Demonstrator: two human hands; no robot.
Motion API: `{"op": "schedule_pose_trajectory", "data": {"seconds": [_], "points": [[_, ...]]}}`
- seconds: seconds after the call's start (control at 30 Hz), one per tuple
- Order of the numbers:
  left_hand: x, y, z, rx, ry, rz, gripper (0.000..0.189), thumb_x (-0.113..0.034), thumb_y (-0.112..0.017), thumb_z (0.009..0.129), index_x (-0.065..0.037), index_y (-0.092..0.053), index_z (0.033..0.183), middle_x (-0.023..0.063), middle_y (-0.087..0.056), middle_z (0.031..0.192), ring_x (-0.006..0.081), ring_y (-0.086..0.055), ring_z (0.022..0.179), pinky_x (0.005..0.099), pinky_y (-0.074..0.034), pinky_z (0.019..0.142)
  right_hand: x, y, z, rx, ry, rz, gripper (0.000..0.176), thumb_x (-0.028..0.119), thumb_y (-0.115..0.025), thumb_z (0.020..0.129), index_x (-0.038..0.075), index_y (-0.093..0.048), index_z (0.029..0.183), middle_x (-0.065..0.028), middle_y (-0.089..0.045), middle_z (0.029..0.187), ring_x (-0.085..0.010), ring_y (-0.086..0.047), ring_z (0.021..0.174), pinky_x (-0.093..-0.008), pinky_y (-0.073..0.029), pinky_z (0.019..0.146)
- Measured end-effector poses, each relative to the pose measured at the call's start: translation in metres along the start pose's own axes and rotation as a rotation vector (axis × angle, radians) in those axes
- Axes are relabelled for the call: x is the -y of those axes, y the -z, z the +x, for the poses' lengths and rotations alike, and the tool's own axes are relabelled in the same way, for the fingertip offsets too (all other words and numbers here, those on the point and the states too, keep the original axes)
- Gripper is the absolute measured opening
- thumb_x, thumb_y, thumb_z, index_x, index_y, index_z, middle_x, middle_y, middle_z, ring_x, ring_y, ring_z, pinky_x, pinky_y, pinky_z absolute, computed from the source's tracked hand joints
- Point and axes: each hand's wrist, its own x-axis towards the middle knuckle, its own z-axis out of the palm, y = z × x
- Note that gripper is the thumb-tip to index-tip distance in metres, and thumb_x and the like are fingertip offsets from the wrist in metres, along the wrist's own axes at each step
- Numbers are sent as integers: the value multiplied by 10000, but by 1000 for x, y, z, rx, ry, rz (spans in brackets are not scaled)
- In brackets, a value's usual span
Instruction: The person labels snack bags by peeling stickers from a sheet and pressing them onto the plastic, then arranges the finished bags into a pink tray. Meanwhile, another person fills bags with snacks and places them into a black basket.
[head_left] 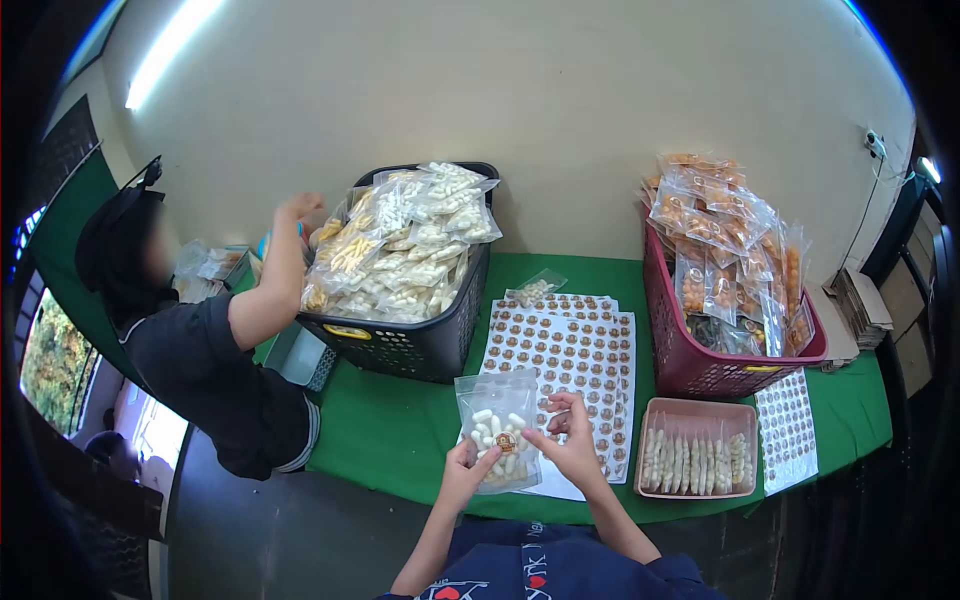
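Note:
A clear zip bag of white pieces [489,420] is held upright over the table's front edge, with a round brown sticker [506,441] on its front. My left hand [466,470] grips its lower left side, thumb on the front. My right hand [568,440] is at the bag's right side, its thumb by the sticker and its other fingers curled apart above the sheets. Sheets of round stickers [590,375] lie behind and to the right of the bag. A small filled bag [538,287] rests at the sheets' far edge.
A black basket [420,345] heaped with filled bags stands left; a maroon basket [700,375] of orange-filled bags stands right. A pink tray [697,408] holds several bags, beside another sticker sheet [788,430]. A co-worker [200,350] reaches over the black basket.

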Motion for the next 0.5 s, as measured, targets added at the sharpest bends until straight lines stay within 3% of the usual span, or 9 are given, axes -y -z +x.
{"op": "schedule_pose_trajectory", "data": {"seconds": [0.1,0.2,0.23,0.4,0.5], "points": [[10,0,-6,77,15,46,288,-90,-604,802,25,-512,1049,52,-589,925,84,-566,787,218,-464,678,-17,-12,-9,151,-94,142,287,163,-706,709,8,-552,895,-44,-577,795,-89,-527,698,-229,-431,612],[-2,-14,-12,109,65,-20,312,-65,-597,801,25,-495,1082,68,-580,989,101,-568,852,238,-466,737,-10,-10,-17,155,-277,335,211,134,-696,722,0,-573,830,-27,-590,752,-70,-539,695,-206,-430,602],[-3,-14,-14,118,72,-28,310,-65,-596,802,23,-496,1082,65,-579,987,100,-566,852,238,-464,739,-14,-14,-21,84,-252,314,153,116,-680,735,1,-586,774,-3,-580,684,-59,-530,638,-205,-431,577],[-7,-11,-17,155,109,-13,316,-77,-587,810,23,-487,1093,56,-569,992,95,-552,861,232,-453,739,-23,-14,-27,98,-270,390,149,69,-662,749,7,-563,842,-34,-597,779,-78,-562,723,-215,-458,658],[-5,-17,-20,80,60,-19,315,-100,-578,822,21,-481,1097,61,-562,1006,96,-549,871,232,-455,731,-13,-12,-24,125,-285,467,207,101,-662,755,1,-554,902,-37,-590,830,-81,-553,756,-222,-449,689]]}}
